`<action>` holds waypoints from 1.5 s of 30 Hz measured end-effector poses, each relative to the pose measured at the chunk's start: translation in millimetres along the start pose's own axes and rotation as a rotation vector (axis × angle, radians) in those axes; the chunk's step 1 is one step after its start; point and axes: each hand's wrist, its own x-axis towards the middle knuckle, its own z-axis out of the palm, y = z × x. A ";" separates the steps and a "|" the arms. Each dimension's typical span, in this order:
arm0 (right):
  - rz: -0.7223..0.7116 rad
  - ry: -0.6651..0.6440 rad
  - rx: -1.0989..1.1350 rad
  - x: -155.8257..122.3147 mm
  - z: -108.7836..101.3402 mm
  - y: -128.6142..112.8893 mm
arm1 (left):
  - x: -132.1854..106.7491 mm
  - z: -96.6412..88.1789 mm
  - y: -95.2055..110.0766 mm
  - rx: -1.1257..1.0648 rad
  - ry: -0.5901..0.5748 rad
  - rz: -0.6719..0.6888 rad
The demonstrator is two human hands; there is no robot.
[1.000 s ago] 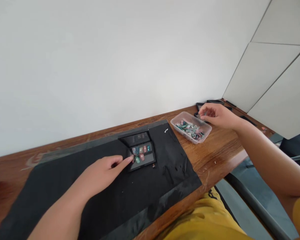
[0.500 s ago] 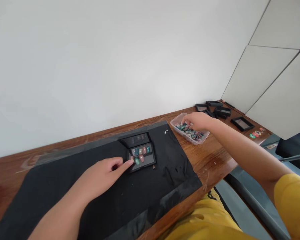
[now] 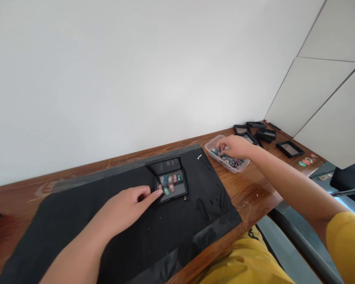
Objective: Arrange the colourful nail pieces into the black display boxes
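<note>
A small black display case (image 3: 177, 191) lies open on a black mat (image 3: 126, 232), with several coloured press-on nails (image 3: 170, 179) set in it. My left hand (image 3: 126, 209) rests on the mat, its index finger stretched out and touching the case's left edge, the other fingers curled under. My right hand (image 3: 235, 145) reaches into a clear plastic tub (image 3: 215, 154) of loose coloured nails, fingers bent down among them; what they pinch is hidden.
Several empty black cases (image 3: 262, 133) lie scattered at the desk's far right, one (image 3: 290, 148) apart nearer the edge, with a few loose nails (image 3: 306, 161) beside it. A white wall runs behind the wooden desk (image 3: 254, 189). My yellow-clad lap (image 3: 248, 260) is below the desk edge.
My right hand moved from the black cases behind the tub down into the tub of nails. The left hand has stayed at the case's edge. The view shifted slightly.
</note>
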 end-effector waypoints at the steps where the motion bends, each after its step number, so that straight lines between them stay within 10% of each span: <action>1: 0.001 -0.001 -0.007 -0.2 0.6 -0.4 | -0.3 0.3 -0.2 -0.002 0.004 0.002; 10: -0.015 0.146 0.123 -5.8 -7.1 9.1 | -3.1 -0.9 1.0 -0.008 0.053 0.024; 16: -0.140 0.411 1.108 -35.9 6.7 -38.1 | -16.9 3.0 27.8 -0.035 0.464 0.285; 21: -0.121 -0.035 1.798 -64.4 39.0 -114.0 | -30.8 18.0 57.1 -0.171 0.774 0.806; 26: -0.069 -0.330 1.940 -57.9 53.4 -143.3 | -32.9 24.3 67.6 -0.187 0.912 0.902; 45: -0.115 -0.563 1.919 -51.6 64.7 -138.0 | -34.9 25.1 60.9 -0.437 0.596 0.796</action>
